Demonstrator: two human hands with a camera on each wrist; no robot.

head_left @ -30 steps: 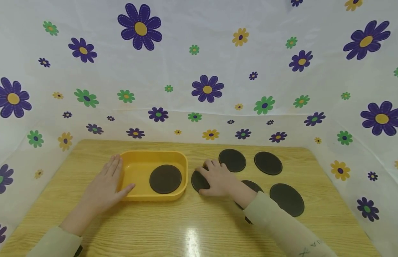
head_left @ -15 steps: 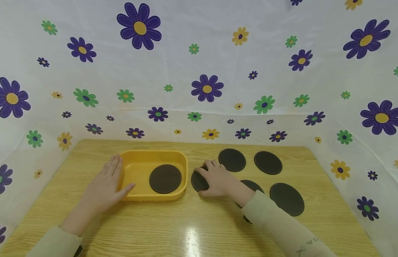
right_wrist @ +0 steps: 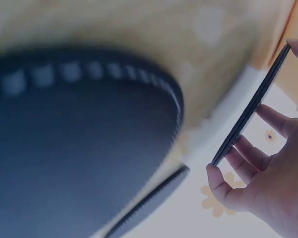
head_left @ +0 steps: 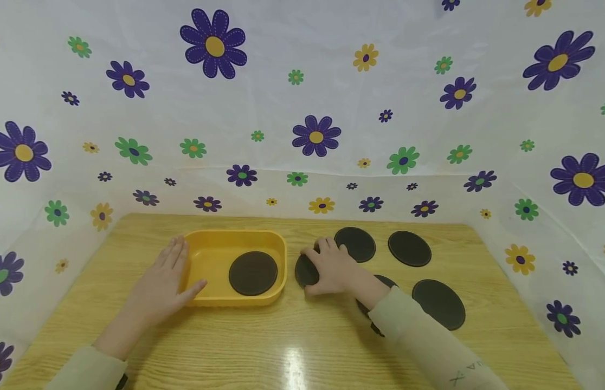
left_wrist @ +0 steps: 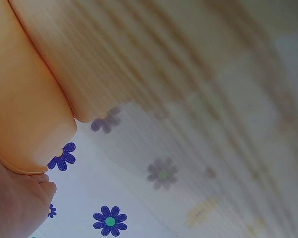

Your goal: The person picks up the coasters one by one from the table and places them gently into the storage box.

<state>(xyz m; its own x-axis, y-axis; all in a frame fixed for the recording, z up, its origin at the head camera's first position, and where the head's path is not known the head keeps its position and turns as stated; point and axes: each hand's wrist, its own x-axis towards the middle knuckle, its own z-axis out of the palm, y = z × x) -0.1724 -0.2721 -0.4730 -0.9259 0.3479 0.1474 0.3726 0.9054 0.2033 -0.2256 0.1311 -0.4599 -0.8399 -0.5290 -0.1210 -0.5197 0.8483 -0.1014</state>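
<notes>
A yellow rectangular tray (head_left: 205, 265) stands left of centre, one black round coaster (head_left: 253, 273) lying flat at its right end. Along the tray's left wall rests my left hand (head_left: 158, 284), fingers straight, thumb over the near rim. The left wrist view shows part of that hand (left_wrist: 20, 203) against the tray's outer side (left_wrist: 35, 84). Just right of the tray, my right hand (head_left: 334, 268) grips another black coaster (head_left: 306, 272), partly hidden under the fingers. In the right wrist view this coaster (right_wrist: 251, 106) appears edge-on, between thumb and fingertips.
Two black coasters, a left one (head_left: 355, 244) and a right one (head_left: 410, 248), lie at the back right. Nearer are a third (head_left: 438, 304) and one partly under the right forearm (head_left: 368, 306). A flower-printed white cloth (head_left: 263, 108) surrounds the wooden table (head_left: 234, 346).
The right fingers have bent more around the coaster's edge, and hand and coaster have shifted slightly right. The left hand and tray stay in place.
</notes>
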